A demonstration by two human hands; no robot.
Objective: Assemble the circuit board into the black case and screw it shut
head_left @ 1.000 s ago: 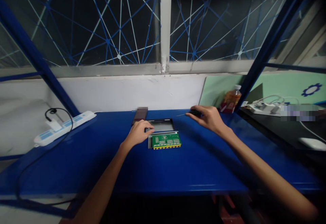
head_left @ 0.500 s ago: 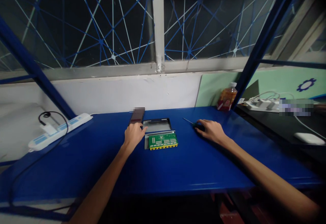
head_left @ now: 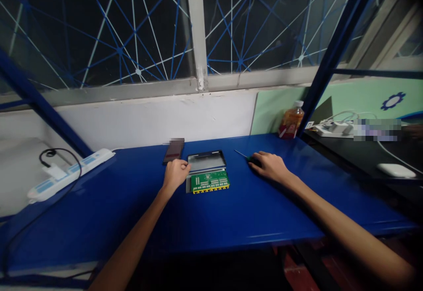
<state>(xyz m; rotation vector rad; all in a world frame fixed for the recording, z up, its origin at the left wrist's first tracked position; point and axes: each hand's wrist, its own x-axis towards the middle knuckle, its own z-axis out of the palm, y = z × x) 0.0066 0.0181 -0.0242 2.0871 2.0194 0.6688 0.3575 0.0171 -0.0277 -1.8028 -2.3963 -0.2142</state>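
Observation:
A shallow metal cover (head_left: 206, 162) with a black rim lies behind a green circuit board (head_left: 209, 180), which has a yellow strip along its front edge. At the cover's left corner my left hand (head_left: 176, 173) is closed, with thumb and fingers pinched on its edge; the exact contact is small and partly hidden. My right hand (head_left: 269, 166) lies on the table to the right, wrapped around the dark handle of a screwdriver (head_left: 241, 153). The thin shaft points away and to the left.
Behind my left hand lies a dark phone-like slab (head_left: 174, 151). A white power strip (head_left: 72, 174) with a black cable is at the left of the blue table (head_left: 231, 220). A drink bottle (head_left: 291, 121) stands at the back right, beside a blue post.
The cover has shifted slightly right relative to the circuit board, and my left fingers have curled in at its corner. My right hand still holds the screwdriver. The view has moved slightly.

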